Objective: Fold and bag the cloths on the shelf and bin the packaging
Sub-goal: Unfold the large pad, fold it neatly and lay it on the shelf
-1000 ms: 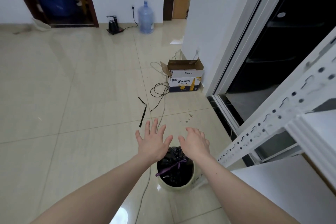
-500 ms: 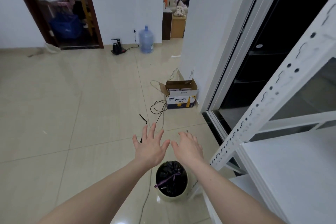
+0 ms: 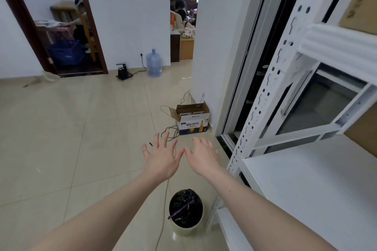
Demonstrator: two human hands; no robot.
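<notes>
My left hand (image 3: 161, 157) and my right hand (image 3: 204, 155) are stretched out in front of me, palms down, fingers spread, and neither holds anything. Below them on the floor stands a small round bin (image 3: 186, 212) lined with a black bag that has a purple drawstring. The white metal shelf (image 3: 306, 179) is at my right, and its white board shows bare. No cloths or packaging appear in this view.
A Coronita beer carton (image 3: 192, 121) sits by the wall with black cables (image 3: 169, 132) trailing over the tiled floor. A water bottle (image 3: 154, 63) and a kettle base (image 3: 123, 71) stand at the far wall. A dark sliding door (image 3: 255, 67) is behind the shelf post.
The view has tilted upward, so the bin has dropped lower in the frame. Both hands have risen and stayed spread and empty. More of the shelf and far rooms shows.
</notes>
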